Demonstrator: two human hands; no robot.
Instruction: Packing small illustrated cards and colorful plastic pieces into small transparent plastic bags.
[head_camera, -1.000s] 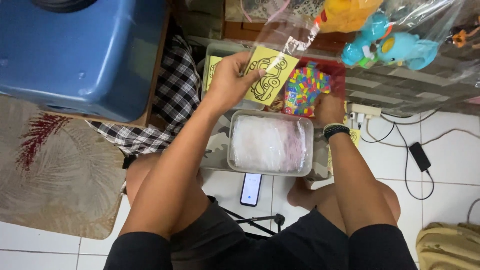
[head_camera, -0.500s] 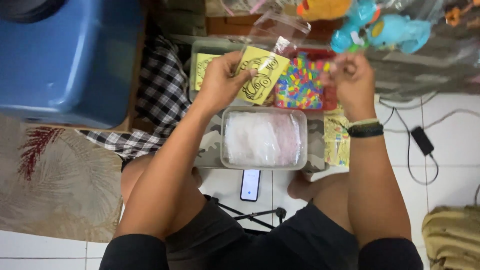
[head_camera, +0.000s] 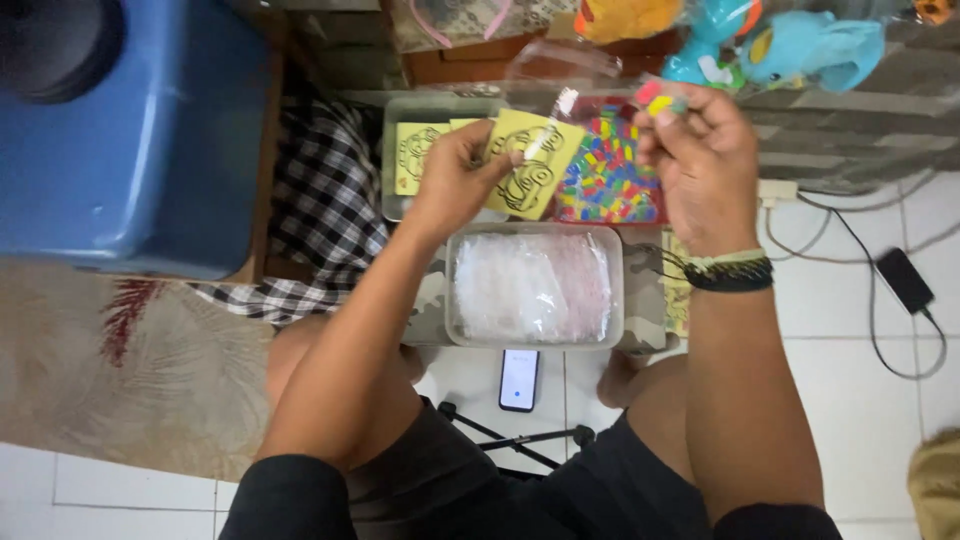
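A phone (head_camera: 519, 379) lies on the tiled floor (head_camera: 860, 400) between the knees. Beyond it sits a clear tub of plastic bags (head_camera: 533, 287). Farther on, the left hand (head_camera: 455, 185) has its grip pinching a yellow card with a car outline (head_camera: 535, 165), held over a red tray of coloured pieces (head_camera: 605, 185). The right hand (head_camera: 700, 155) has its fingertips pressed together on small coloured pieces (head_camera: 655, 98), just beside the card.

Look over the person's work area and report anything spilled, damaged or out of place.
Nothing looks spilled or damaged. The left hand holds a yellow card upright over the trays; the right hand pinches small coloured pieces. One oddity: a phone lies on the floor tiles between the person's legs.
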